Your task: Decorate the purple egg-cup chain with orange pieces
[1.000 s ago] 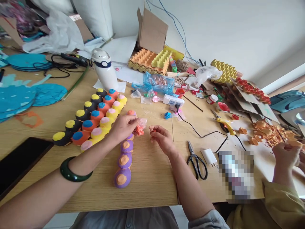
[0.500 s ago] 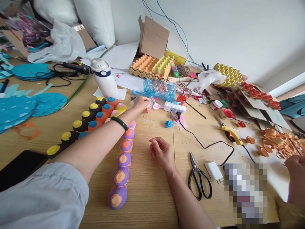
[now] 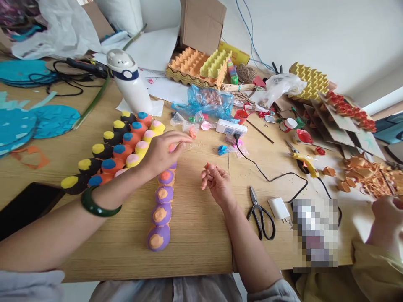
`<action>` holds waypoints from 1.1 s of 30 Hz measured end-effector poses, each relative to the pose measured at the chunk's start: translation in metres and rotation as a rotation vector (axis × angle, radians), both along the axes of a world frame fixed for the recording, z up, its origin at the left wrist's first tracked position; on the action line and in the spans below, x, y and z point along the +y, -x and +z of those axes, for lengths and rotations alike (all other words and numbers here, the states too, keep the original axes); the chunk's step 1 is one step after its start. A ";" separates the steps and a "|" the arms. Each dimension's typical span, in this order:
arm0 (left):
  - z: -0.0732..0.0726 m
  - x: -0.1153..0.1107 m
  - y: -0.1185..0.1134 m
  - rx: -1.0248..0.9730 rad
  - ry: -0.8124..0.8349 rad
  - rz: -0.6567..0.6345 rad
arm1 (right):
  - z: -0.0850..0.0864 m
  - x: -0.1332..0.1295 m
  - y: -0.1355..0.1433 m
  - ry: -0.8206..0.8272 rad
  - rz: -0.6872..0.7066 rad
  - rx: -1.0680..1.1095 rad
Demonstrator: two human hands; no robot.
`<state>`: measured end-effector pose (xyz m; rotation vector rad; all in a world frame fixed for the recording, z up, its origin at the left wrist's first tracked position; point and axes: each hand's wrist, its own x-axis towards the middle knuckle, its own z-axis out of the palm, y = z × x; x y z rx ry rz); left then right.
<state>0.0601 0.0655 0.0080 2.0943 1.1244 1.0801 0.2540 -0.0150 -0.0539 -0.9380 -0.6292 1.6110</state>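
Note:
My left hand [image 3: 163, 152], with a green bangle on the wrist, hovers over the upper end of the purple bumpy strip [image 3: 161, 214]. Its fingers are stretched out and nothing shows between them. The thumb and fingers of my right hand [image 3: 218, 182] pinch a small orange piece [image 3: 208, 165], right of the strip. Orange clay [image 3: 192, 132] in a clear bag lies just beyond my left fingertips. Left of the purple strip are similar strips: yellow with pink tops [image 3: 141, 147], orange with blue tops [image 3: 123, 150] and black with yellow tops [image 3: 102, 150].
Scissors [image 3: 261, 214], a white adapter [image 3: 279, 209] and a yellow glue gun [image 3: 307, 163] lie on the right. A power strip [image 3: 231, 127], a white bottle [image 3: 130, 86] and egg trays [image 3: 195, 67] stand farther back. Another person's hand [image 3: 388, 214] is at the right edge.
My left hand has drawn back from the clear bag toward the strips, and its fingers have opened. My right hand has turned slightly, and the orange piece now shows at its fingertips. The view has shifted.

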 end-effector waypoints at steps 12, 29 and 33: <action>-0.033 -0.147 0.059 0.146 0.193 -0.025 | 0.000 -0.002 0.007 -0.082 0.031 -0.168; -0.053 -0.152 0.071 0.027 -0.113 -0.017 | -0.006 0.079 0.020 -0.180 -0.089 -0.336; -0.039 -0.141 0.081 -0.003 -0.128 -0.095 | -0.006 0.069 0.014 -0.090 0.105 -0.383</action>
